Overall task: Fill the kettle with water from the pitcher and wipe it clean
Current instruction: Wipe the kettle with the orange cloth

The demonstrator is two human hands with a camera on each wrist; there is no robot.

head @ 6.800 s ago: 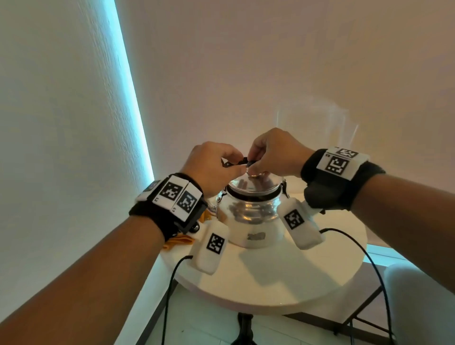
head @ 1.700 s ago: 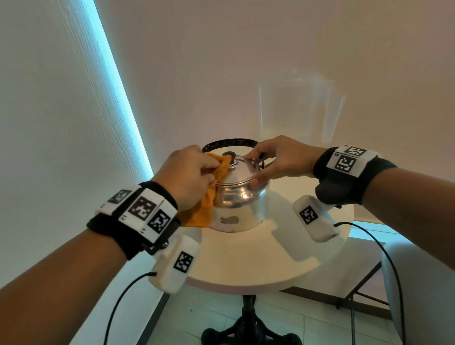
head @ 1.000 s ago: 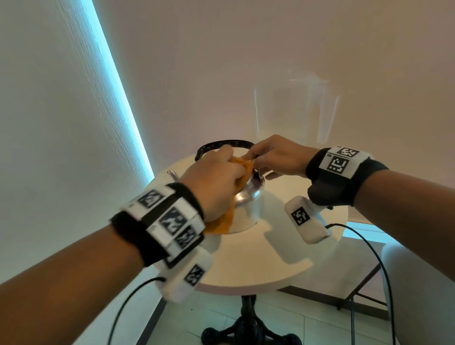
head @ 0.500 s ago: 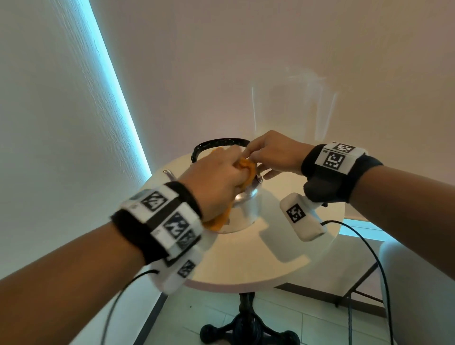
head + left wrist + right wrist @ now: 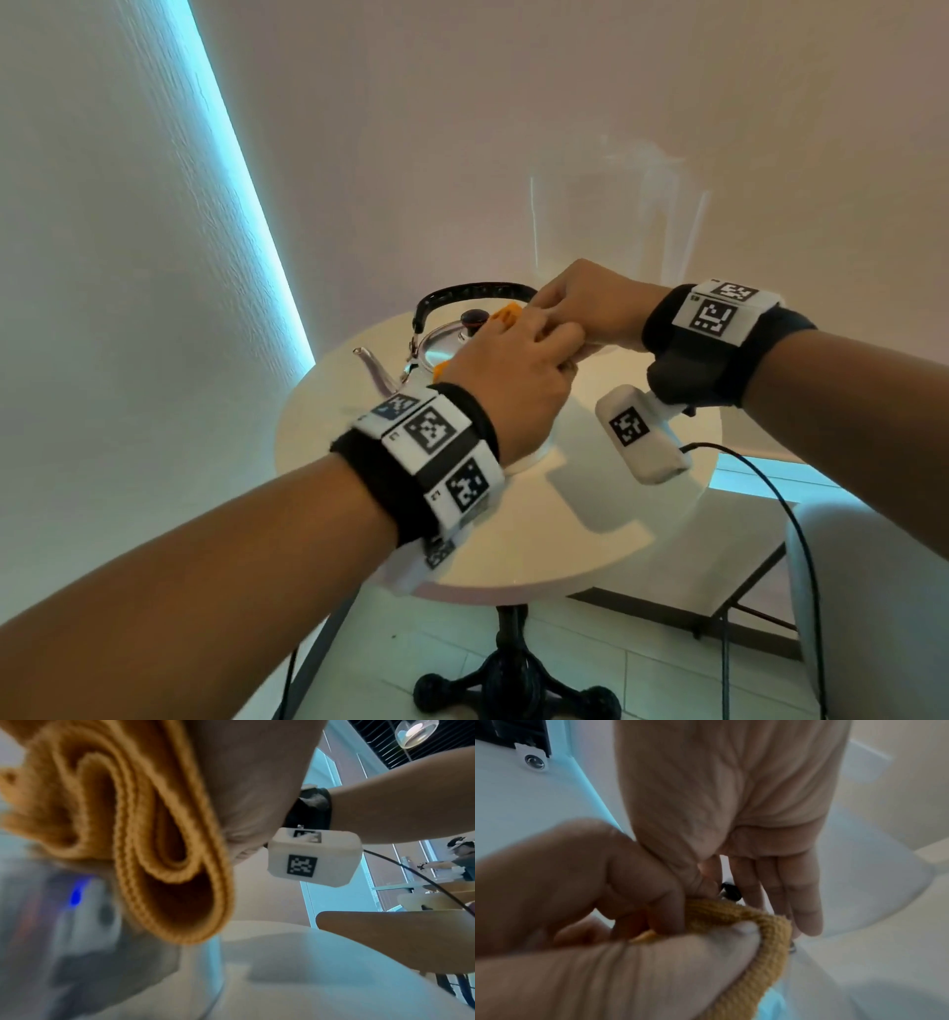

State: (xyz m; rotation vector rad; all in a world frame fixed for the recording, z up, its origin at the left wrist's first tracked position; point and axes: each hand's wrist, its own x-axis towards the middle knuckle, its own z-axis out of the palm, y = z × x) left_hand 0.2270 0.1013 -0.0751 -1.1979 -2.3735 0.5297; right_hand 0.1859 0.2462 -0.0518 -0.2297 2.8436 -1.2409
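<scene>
The kettle (image 5: 441, 354) stands on the table (image 5: 590, 529). The left hand (image 5: 513, 380) clutches the cloth (image 5: 159, 841) against its lid; the right hand (image 5: 590, 303), fingers straight, steadies its far side.

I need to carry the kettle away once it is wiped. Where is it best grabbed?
By the black arched handle, gripped at its top from above. It stands upright over the lid of the kettle, clear of the spout pointing left.

Round white table (image 5: 590, 539) on a black pedestal base (image 5: 513, 683), cyan-lit wall (image 5: 128, 257).
</scene>
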